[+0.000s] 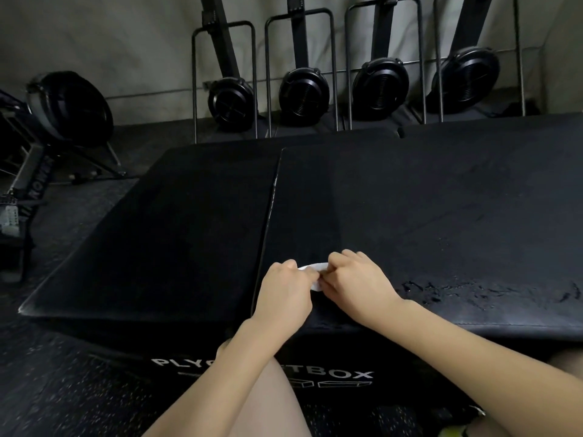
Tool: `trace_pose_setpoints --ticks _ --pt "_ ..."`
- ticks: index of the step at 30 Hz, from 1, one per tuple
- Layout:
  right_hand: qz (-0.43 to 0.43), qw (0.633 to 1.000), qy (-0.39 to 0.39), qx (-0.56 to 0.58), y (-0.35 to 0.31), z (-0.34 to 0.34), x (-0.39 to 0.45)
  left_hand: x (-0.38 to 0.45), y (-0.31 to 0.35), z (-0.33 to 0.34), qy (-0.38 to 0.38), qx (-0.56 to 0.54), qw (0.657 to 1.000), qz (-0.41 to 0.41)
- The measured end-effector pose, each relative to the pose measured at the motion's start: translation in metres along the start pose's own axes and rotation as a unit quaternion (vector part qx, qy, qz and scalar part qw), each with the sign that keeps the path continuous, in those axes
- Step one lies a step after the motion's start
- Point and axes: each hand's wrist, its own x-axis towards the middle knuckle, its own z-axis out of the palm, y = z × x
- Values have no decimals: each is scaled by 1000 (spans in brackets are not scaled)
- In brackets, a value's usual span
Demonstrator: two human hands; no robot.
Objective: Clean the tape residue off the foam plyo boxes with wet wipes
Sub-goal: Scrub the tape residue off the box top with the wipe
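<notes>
Left hand (pixel 285 290) and right hand (pixel 353 283), fingers curled, both pinching small crumpled white wet wipe (pixel 314 270). Directly beneath that shared grip: black foam plyo box (pixel 426 216) (residue streaks off right).

Four black fan-wheel rowing machines (pixel 303 96) stand upright in metal racks (pixel 224 80) along the grey back wall (pixel 94 36). A fifth rowing machine (pixel 69 102) sits at the far left on the speckled black rubber floor (pixel 63 383), its rail lettering only partly legible.
</notes>
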Motion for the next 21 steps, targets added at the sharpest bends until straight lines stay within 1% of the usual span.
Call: trace_pose_setpoints --ticks 2,4,6,8,12,16,18,21 --pt "5 1000 0 4 2 3 4 6 3 -4 1 -8 1000 -15" --pt "13 1000 -23 9 4 6 11 14 5 -11 -9 -13 1000 -19" --pt "25 999 -48 -5 6 9 16 19 7 -18 -26 -13 1000 -8" --pt "40 998 -54 -14 6 10 18 19 9 -23 -29 -5 1000 -1" --pt "16 999 -26 15 -4 0 -3 -3 4 -20 -39 0 999 1" --pt "-11 999 -2 32 -15 -11 -32 -32 -3 -9 -36 -34 999 8" --pt "-12 999 3 34 -15 -11 -34 -34 -3 -7 -35 -40 999 0" --pt "-9 1000 -8 19 -9 -5 -21 -20 -2 -10 -7 -33 999 13"
